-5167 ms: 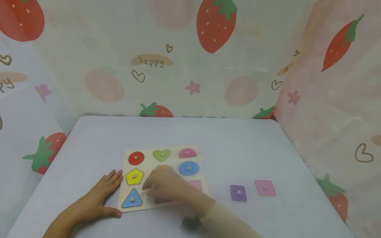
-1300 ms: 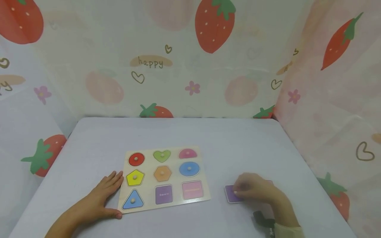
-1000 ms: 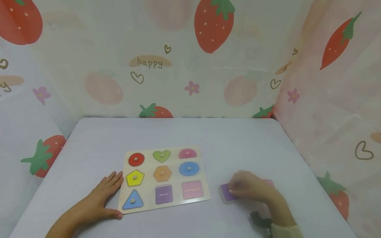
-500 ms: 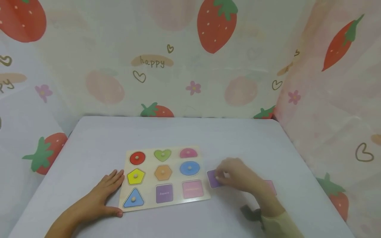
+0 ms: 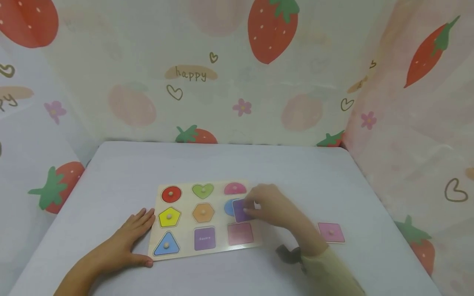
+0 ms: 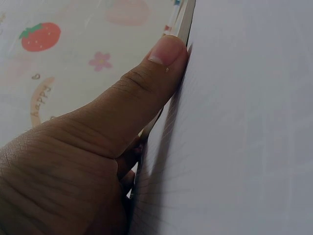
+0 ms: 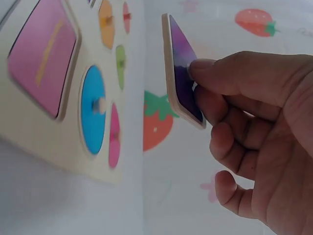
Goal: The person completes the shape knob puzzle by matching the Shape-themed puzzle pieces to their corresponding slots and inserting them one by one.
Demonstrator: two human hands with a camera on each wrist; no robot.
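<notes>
A wooden shape-puzzle board (image 5: 186, 220) lies on the table. My left hand (image 5: 116, 248) rests at its left edge, fingers straight, thumb (image 6: 164, 56) against the near corner. Thumb and fingers of my right hand (image 5: 274, 207) pinch a purple square puzzle piece (image 5: 238, 211) at its knob, which they hide. In the right wrist view the purple piece (image 7: 183, 78) is tilted and raised off the board. It overlaps the blue oval piece (image 5: 228, 207) in the head view. Two recesses are bare: a purple one marked Square (image 5: 205, 238) and a pink one (image 5: 240, 234).
A pink rectangular piece (image 5: 326, 237) with a knob lies on the white table (image 5: 207, 162) to the right, beyond my right forearm. Knobbed shapes, among them a red circle (image 5: 171, 194) and blue triangle (image 5: 166, 246), sit in the board. A strawberry-print curtain (image 5: 222, 90) surrounds the table.
My right hand left the board, took hold of the purple square piece on the table at right, then lifted it leftward over the board's right side. My left hand stayed at the board's edge.
</notes>
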